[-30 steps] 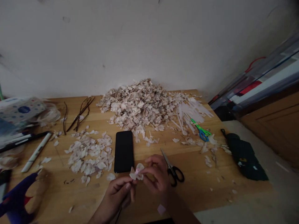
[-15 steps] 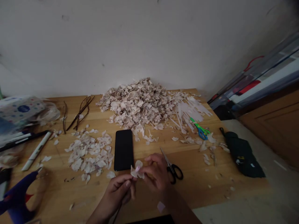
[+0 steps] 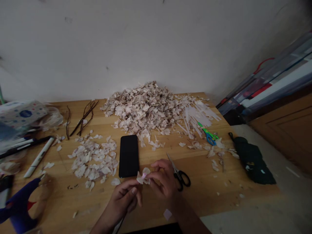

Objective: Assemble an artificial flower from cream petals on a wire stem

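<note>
My left hand (image 3: 125, 196) is closed in a pinch on a thin dark twig (image 3: 121, 224), whose lower end runs down below the palm. At its upper end sits a small flower (image 3: 145, 177) of pale dried petals with a pinkish middle. My right hand (image 3: 163, 178) has its thumb and index finger closed on the pink middle from the right; the other fingers are bent. Just above the flower lies a black phone (image 3: 129, 156). Black-handled scissors (image 3: 180, 177) lie right beside my right hand, partly covered by it.
A big heap of dried petals (image 3: 148, 109) rests against the wall. Loose petals (image 3: 94, 159) spread left of the phone. Nearby are dark twigs (image 3: 84, 118), a white marker (image 3: 39, 157), a blue glue gun (image 3: 23, 204), paper strips (image 3: 198, 113), green-blue scissors (image 3: 208, 134) and a dark green pouch (image 3: 253, 161).
Both hands keep nearly the same place and hold on the flower. The flower has shifted very slightly, and the camera view has moved a little.
</note>
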The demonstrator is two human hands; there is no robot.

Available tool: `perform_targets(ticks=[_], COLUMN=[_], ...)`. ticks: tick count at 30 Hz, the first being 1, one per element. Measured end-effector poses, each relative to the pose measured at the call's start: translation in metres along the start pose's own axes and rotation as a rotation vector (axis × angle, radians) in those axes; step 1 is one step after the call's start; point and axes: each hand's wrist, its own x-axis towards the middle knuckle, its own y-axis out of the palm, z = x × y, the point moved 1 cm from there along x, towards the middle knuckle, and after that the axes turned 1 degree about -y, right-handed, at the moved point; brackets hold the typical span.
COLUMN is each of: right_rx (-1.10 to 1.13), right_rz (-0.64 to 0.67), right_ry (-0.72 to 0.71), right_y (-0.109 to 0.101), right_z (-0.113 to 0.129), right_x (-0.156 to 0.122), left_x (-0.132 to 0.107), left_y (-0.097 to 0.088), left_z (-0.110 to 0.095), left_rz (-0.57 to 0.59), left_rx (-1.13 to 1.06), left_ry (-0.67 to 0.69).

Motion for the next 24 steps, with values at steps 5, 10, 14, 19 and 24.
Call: perform_targets(ticks=[5,10,14,19,24], right_rx=[-0.005,-0.014,-0.019,-0.034,-0.036], right_rz=[-0.009,-0.010,-0.003,-0.010,-0.017], right_ry=[-0.001,-0.001,0.003,-0.015,-0.030], right_y=[-0.0011,-0.0015,-0.0015,-0.0017,-0.0013], right_z=[0.0017,0.0022,0.0019,0.0026,0.0027], right_x=[0.0017,0.0016,0.0009,0.0031,0.0032], left_x=[-0.0010,-0.0005,0.0001,0.0007,0.0007], left_y=[0.0009,0.0040,0.0054,0.0035,0.0004], left_z=[-0.0010,-0.0042,-0.0050,-0.0025,0.0012], left_rz=[-0.018,-0.017,-0.018,-0.013,-0.014], left_rx=[0.007,0.003,-0.006,-0.018,-0.014], left_ry=[-0.009,-0.019,-0.016,0.002,0.013])
